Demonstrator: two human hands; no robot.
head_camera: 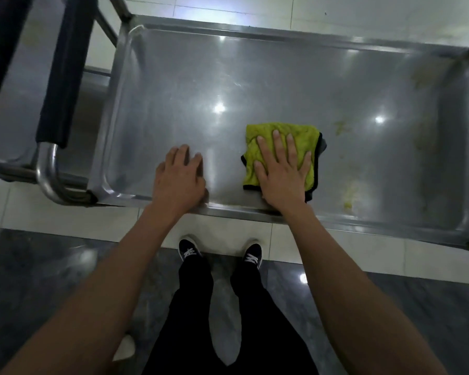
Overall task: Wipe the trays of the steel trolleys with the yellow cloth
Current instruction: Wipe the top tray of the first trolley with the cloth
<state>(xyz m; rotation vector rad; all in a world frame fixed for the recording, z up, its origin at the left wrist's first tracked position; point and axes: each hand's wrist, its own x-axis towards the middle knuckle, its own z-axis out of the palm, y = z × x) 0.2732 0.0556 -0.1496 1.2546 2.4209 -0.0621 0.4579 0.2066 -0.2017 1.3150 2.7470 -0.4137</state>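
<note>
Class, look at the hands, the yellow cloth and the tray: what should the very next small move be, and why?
Probably slide the yellow cloth to the person's right under the flat right hand. Yellowish smears lie on the tray on that side, while the part left of the cloth looks clean. The left hand rests by the near rim.

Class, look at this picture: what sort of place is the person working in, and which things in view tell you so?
Probably a canteen or institutional kitchen area: a steel trolley tray with yellowish smears, a second trolley's handle, and a tiled floor.
</note>
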